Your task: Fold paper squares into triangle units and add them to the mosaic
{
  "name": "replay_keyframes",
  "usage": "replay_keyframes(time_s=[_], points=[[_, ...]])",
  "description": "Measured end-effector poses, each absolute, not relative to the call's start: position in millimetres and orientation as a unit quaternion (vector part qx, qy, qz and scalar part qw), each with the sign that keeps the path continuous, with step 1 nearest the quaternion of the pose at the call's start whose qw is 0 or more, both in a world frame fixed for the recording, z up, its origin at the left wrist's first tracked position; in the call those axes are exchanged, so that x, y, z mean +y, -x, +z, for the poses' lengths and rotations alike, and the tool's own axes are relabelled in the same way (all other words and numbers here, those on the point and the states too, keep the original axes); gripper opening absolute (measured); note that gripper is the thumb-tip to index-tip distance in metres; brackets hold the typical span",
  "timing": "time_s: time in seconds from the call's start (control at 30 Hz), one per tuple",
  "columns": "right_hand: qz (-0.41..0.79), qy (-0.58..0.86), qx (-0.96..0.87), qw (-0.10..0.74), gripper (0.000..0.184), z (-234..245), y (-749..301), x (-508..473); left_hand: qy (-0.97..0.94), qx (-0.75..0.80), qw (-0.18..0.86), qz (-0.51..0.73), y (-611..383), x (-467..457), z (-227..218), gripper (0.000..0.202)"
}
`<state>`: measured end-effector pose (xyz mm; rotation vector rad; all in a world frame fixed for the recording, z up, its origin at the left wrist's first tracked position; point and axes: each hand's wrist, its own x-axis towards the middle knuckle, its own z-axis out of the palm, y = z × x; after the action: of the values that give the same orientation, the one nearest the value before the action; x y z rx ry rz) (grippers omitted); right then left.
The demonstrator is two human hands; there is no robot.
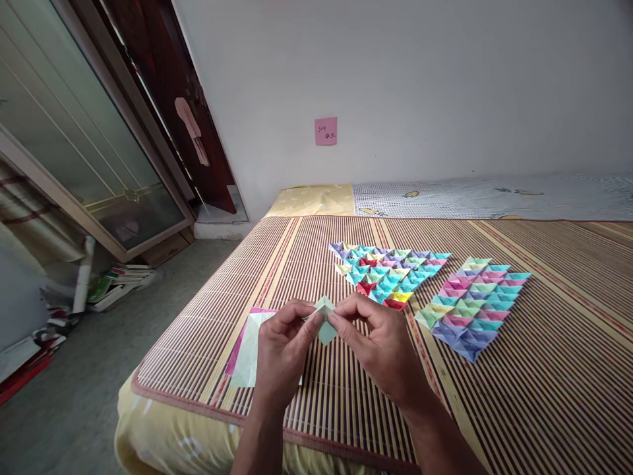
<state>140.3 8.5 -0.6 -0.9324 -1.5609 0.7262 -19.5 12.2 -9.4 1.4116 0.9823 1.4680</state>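
Observation:
Between my two hands is a small pale green piece of folded paper (326, 332), its lower end shaped like a diamond tip. My left hand (288, 343) pinches its left side with thumb and fingertips. On the other side my right hand (378, 343) pinches it the same way, thumbs nearly meeting at the middle. Under and beside my left hand lie a pale green sheet (246, 353) and a magenta sheet (235, 356), partly covered. Beyond my hands, rows of folded paper boats (380, 267) in many colours rest on the mat, with another group of paper boats (475, 300) to the right.
A striped bamboo mat (198, 330) covers the bed, with yellow bedding (168, 429) at its front edge. A pink note (326, 131) sticks to the wall. At left are a glass door (99, 132) and stacked books (119, 284) on the floor.

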Motion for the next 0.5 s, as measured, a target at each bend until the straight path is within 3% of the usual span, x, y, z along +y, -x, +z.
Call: replay_keyframes(time_s=[0.17, 0.5], points=[[0.308, 0.395, -0.666, 0.553, 0.017, -2.5, -137.2, 9.4, -0.540, 0.391, 0.423, 0.614, 17.9, 11.5, -9.1, 0.006], [0.317, 0.401, -0.648, 0.565, 0.019, -5.7, -134.8, 8.6, -0.493, 0.409, 0.461, 0.615, 14.9, 7.7, -5.7, 0.015]])
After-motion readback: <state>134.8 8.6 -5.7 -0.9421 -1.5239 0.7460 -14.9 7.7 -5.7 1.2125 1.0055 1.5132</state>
